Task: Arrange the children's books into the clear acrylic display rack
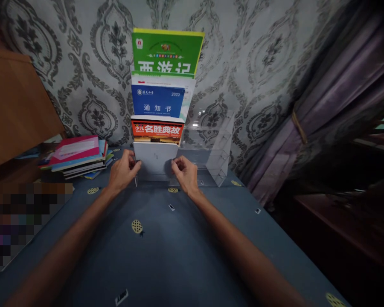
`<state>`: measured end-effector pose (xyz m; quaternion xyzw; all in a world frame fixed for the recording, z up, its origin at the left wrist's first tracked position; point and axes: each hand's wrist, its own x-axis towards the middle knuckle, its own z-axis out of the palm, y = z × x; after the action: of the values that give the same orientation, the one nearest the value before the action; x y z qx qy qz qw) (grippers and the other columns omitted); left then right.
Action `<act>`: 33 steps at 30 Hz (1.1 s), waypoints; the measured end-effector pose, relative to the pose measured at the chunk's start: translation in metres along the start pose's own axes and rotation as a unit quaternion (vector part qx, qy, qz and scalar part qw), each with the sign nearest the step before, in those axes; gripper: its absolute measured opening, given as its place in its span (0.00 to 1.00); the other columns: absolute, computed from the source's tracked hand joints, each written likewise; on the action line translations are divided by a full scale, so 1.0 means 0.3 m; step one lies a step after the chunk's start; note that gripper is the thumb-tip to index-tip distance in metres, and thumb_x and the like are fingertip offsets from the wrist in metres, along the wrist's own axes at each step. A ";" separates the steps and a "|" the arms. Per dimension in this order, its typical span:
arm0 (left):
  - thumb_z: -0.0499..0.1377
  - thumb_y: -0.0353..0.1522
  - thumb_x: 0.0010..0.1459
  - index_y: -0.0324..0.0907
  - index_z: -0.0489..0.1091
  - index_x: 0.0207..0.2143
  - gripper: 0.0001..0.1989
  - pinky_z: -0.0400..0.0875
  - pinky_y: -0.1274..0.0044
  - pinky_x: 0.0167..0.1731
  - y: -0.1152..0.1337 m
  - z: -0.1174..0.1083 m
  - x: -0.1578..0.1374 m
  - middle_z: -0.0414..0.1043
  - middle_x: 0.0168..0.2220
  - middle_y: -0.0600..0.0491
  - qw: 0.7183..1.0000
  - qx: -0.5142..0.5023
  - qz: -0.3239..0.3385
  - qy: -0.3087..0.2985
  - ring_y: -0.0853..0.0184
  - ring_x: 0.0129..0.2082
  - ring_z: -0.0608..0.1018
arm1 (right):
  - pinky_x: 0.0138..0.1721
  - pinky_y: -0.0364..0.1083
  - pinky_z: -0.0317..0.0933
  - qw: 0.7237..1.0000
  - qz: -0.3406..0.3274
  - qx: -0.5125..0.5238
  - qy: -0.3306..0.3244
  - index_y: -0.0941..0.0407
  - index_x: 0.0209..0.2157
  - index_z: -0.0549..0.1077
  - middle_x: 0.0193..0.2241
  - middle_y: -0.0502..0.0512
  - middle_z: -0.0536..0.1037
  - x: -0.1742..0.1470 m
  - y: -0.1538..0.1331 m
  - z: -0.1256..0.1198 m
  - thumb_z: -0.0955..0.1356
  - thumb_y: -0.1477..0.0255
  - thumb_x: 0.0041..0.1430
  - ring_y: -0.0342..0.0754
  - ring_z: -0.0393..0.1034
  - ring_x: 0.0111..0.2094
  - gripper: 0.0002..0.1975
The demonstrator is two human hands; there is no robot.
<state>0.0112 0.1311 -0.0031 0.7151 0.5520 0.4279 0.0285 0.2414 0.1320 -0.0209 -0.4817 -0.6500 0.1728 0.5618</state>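
A clear tiered acrylic rack (222,149) stands against the wall at the back of the table. In its left column, rising step by step, are a pale grey booklet (156,157), an orange-red book (158,130), a blue booklet (158,100) and a tall green book (168,49). The grey booklet is upright in the lowest, front tier. My left hand (123,171) pinches its left edge between thumb and fingers. On its right edge, my right hand (186,174) is closed in a similar pinch. The right column of the rack holds nothing that I can see.
A stack of books and booklets (80,155) lies at the back left, beside a brown wooden panel (19,106). The blue patterned tablecloth (166,256) covers the table. A purple curtain (310,123) hangs on the right, past the table's edge. The lower left is pixelated.
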 end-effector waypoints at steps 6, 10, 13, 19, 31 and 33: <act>0.55 0.40 0.57 0.45 0.61 0.40 0.11 0.62 0.74 0.27 -0.006 -0.009 -0.006 0.70 0.27 0.57 0.999 -0.019 0.027 0.000 0.65 0.26 0.73 | 0.25 0.44 0.55 0.998 -0.041 0.013 0.034 0.51 0.20 0.60 0.15 0.46 0.64 -0.015 -0.038 -0.029 0.61 0.57 0.64 0.44 0.60 0.19 0.21; 0.55 0.39 0.57 0.46 0.59 0.34 0.08 0.63 0.74 0.29 -0.021 -0.022 -0.022 0.68 0.26 0.58 0.997 -0.032 0.068 -0.017 0.67 0.24 0.71 | 0.23 0.44 0.51 0.993 -0.073 0.043 0.079 0.51 0.18 0.58 0.14 0.45 0.58 -0.019 -0.052 -0.043 0.60 0.57 0.67 0.43 0.55 0.18 0.24; 0.55 0.39 0.56 0.47 0.58 0.31 0.09 0.63 0.74 0.29 -0.027 -0.036 -0.037 0.67 0.25 0.58 0.995 -0.018 0.092 -0.030 0.67 0.25 0.71 | 0.23 0.45 0.51 0.988 -0.092 0.073 0.103 0.52 0.18 0.61 0.14 0.45 0.58 -0.014 -0.059 -0.051 0.60 0.56 0.68 0.43 0.55 0.18 0.25; 0.54 0.37 0.58 0.45 0.63 0.39 0.08 0.68 0.73 0.32 -0.041 -0.074 -0.083 0.70 0.29 0.56 0.991 0.013 0.119 -0.053 0.66 0.27 0.73 | 0.23 0.45 0.55 0.978 -0.114 0.106 0.142 0.52 0.15 0.62 0.12 0.46 0.60 0.004 -0.114 -0.075 0.59 0.54 0.70 0.43 0.58 0.17 0.30; 0.49 0.43 0.65 0.33 0.63 0.58 0.27 0.68 0.53 0.54 -0.450 -0.497 -0.285 0.63 0.61 0.29 0.899 0.374 -0.224 -0.041 0.40 0.61 0.68 | 0.21 0.46 0.57 0.951 -0.301 -0.010 0.073 0.51 0.23 0.72 0.14 0.47 0.68 -0.115 -0.323 -0.095 0.58 0.60 0.73 0.43 0.64 0.16 0.25; 0.47 0.49 0.64 0.31 0.64 0.58 0.33 0.65 0.48 0.54 -0.541 -0.581 -0.322 0.63 0.61 0.24 0.873 0.383 -0.294 -0.071 0.35 0.62 0.68 | 0.22 0.46 0.58 0.937 -0.350 -0.004 0.009 0.51 0.23 0.69 0.16 0.48 0.70 -0.144 -0.333 -0.062 0.60 0.66 0.72 0.44 0.65 0.17 0.22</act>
<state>-0.2274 0.0403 -0.0322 0.5029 0.8540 0.1031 -0.0843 0.2108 0.0430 0.0371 -0.2280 -0.7730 -0.0419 0.5905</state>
